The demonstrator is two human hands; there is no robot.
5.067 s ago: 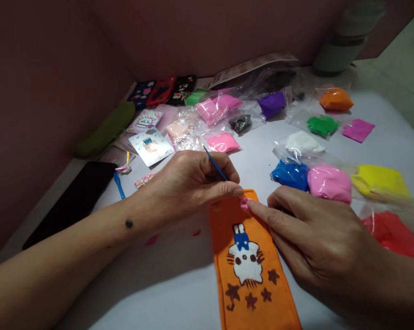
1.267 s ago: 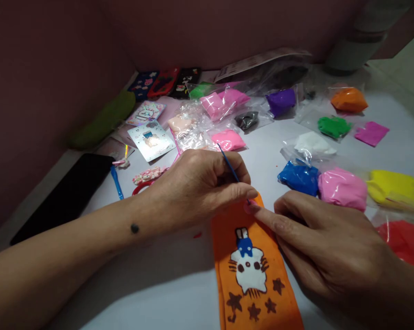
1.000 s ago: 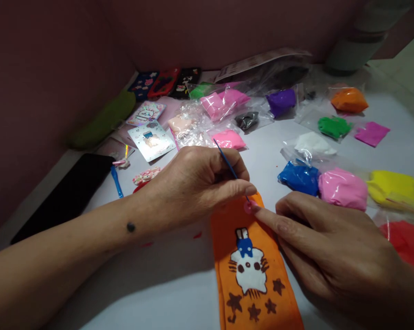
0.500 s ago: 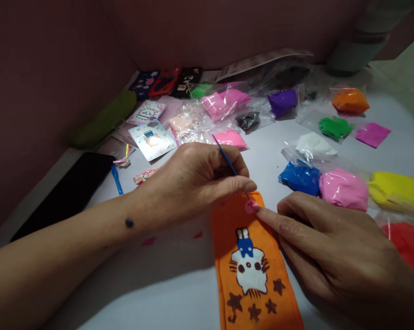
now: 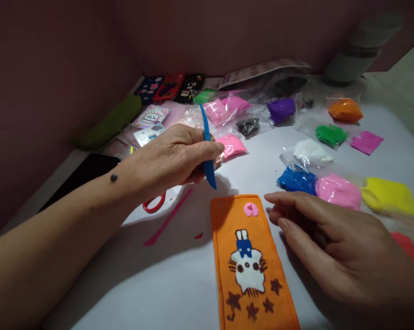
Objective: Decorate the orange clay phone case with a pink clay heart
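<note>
In the head view my left hand (image 5: 179, 158) is closed around a blue plastic clay knife (image 5: 209, 170), held above the table with its blade pointing down. Below it lies an orange clay-covered panel (image 5: 227, 256), shaped like a phone case, bearing a white cat figure (image 5: 251, 275) in blue clothes and several brown stars. Near the panel's far right corner sits a pink heart-like piece (image 5: 255, 211) with a small red mark on it. Just right of the panel, my right hand (image 5: 333, 247) rests with fingers apart and nothing in them.
Bagged clay lies at the right, including blue (image 5: 298, 180), pink (image 5: 339, 190) and yellow (image 5: 390, 196) packs. A red scissors handle (image 5: 154, 204) and a magenta strip (image 5: 168, 217) lie left. A black flat object (image 5: 83, 181), decorated cases (image 5: 168, 87) and a bottle (image 5: 351, 59) stand around.
My left hand has lifted up and left, away from the pink piece, with the blue tool now broadside. My right index finger has come off that piece and the hand has moved right.
</note>
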